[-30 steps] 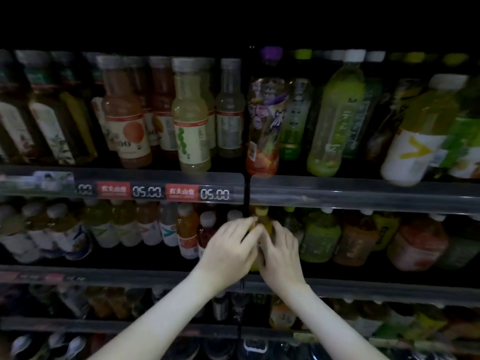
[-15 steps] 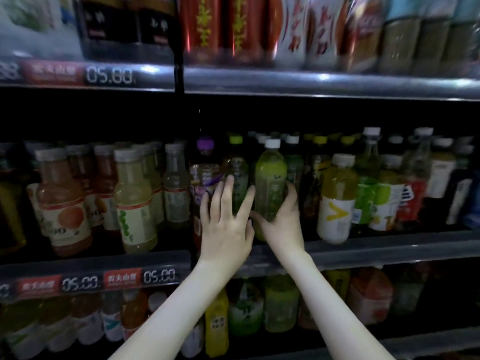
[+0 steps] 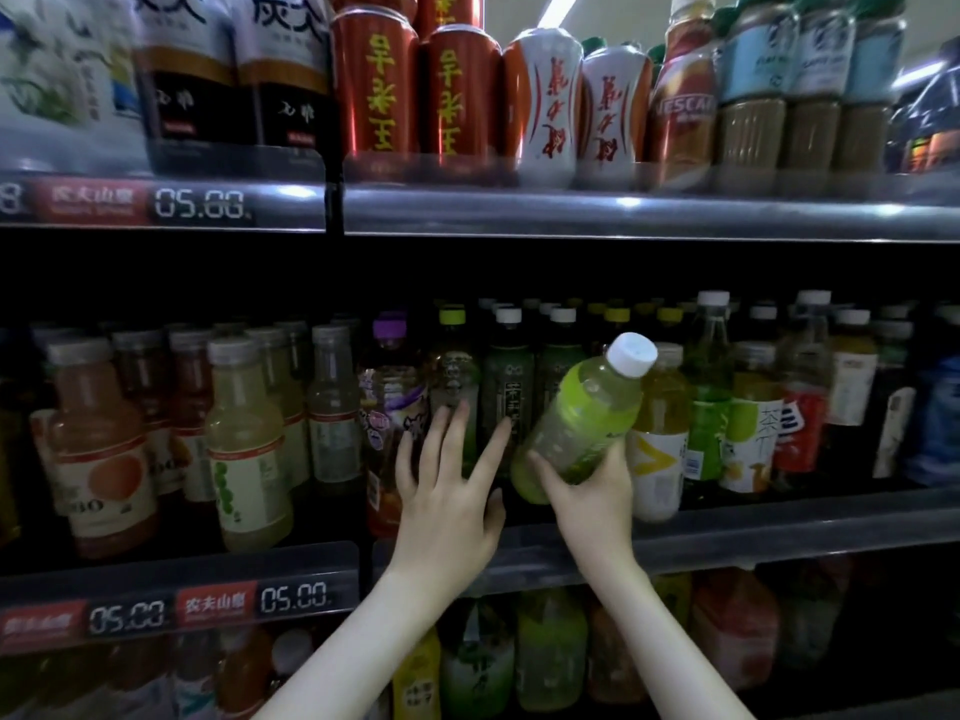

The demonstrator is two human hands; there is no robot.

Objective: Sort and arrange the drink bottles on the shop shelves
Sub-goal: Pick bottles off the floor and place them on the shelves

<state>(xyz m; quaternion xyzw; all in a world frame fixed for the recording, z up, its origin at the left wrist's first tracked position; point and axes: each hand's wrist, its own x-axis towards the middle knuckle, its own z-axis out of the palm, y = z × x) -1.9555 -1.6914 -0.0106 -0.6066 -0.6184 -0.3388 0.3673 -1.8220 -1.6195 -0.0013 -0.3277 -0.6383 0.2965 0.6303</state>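
Note:
My right hand grips the lower part of a green drink bottle with a white cap, tilted to the right and lifted off the middle shelf. My left hand is spread with straight fingers in front of the purple-capped bottle and the dark green tea bottles, its fingertips at their labels. A gap shows on the shelf behind the tilted bottle. A yellow-labelled bottle stands just to the right of my right hand.
Wide-capped juice bottles fill the left of the middle shelf. Red cans and coffee bottles line the upper shelf. More bottles stand on the lower shelf. Price rails run along the shelf fronts.
The view rose from the lower shelf to the middle one. My right hand took hold of the green bottle, pulled it out and tilted it right. My left hand spread beside it.

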